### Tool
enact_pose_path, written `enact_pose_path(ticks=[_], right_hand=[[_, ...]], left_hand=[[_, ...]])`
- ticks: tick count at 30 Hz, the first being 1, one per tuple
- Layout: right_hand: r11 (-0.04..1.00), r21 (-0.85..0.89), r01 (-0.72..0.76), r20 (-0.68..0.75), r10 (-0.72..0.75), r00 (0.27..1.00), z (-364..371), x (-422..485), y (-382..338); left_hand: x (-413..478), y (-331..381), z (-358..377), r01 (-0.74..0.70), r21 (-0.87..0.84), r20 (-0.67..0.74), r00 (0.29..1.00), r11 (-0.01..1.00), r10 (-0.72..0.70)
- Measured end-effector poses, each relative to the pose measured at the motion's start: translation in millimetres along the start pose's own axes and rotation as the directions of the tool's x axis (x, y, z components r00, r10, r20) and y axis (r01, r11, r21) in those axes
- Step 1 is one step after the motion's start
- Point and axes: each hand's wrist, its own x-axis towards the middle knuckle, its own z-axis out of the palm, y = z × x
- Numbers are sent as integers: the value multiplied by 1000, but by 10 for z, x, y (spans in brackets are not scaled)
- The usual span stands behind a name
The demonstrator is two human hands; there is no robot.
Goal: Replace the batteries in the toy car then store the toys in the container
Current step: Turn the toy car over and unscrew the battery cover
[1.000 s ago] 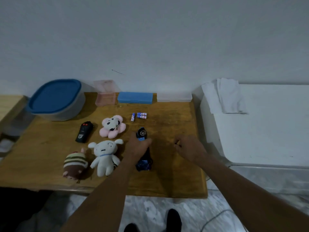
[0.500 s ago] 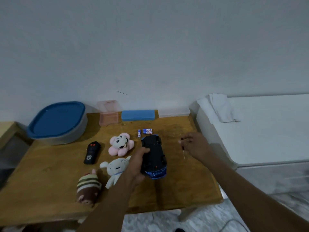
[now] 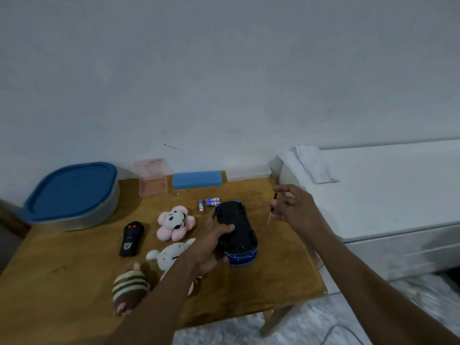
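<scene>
My left hand [image 3: 209, 247] grips the blue toy car [image 3: 237, 232], which is turned over so its black underside faces up above the wooden table [image 3: 62, 267]. My right hand [image 3: 296, 210] holds a thin screwdriver [image 3: 271, 209] just right of the car, tip pointing down. Three blue-and-white batteries [image 3: 209, 203] lie on the table beyond the car. A grey container with a blue lid [image 3: 72, 192] stands at the table's far left. A pink flower plush [image 3: 175, 222], a white plush [image 3: 170, 253] and a striped plush [image 3: 129, 288] lie left of my arm.
A black remote control [image 3: 131, 239] lies left of the plush toys. A pink clear box [image 3: 152, 179], a blue block [image 3: 197, 179] and a clear flat box [image 3: 249, 174] line the wall. A white appliance [image 3: 388, 190] with a folded cloth [image 3: 312, 163] stands to the right.
My left hand lifted the car off the table and turned it upside down. My right hand picked up the screwdriver and raised it beside the car. The camera tilted upward.
</scene>
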Motion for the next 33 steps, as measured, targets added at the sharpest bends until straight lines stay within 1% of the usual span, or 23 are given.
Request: enact_pose_path(ticks=[4,9,15,19,21,27,33], right_hand=[[990,2,141,31,-141,990,-17,112,-193],[949,-20,314,100,-310,945,-37,204,-396],[876,-20,481,131,-475,870,11,257,-499],[825,-38,564,153,-553,819,30,273,-509],[806,-67,588,156,-574,804,34,303,-500],[816,-67,574,172,-557,813,56,348,-523],[817,-75,572,173,-554,814,69,340,-509]], left_hand=[[-2,133,165,-75,69,54,996,995,72],[-26,246,402,-176,132,134,978,976,159],[24,285,585,-259,130,103,964,957,246],[48,278,624,-277,134,100,959,952,265],[54,285,640,-279,143,101,958,950,267],[32,312,623,-268,135,88,962,954,258],[1,340,589,-240,169,46,971,956,236]])
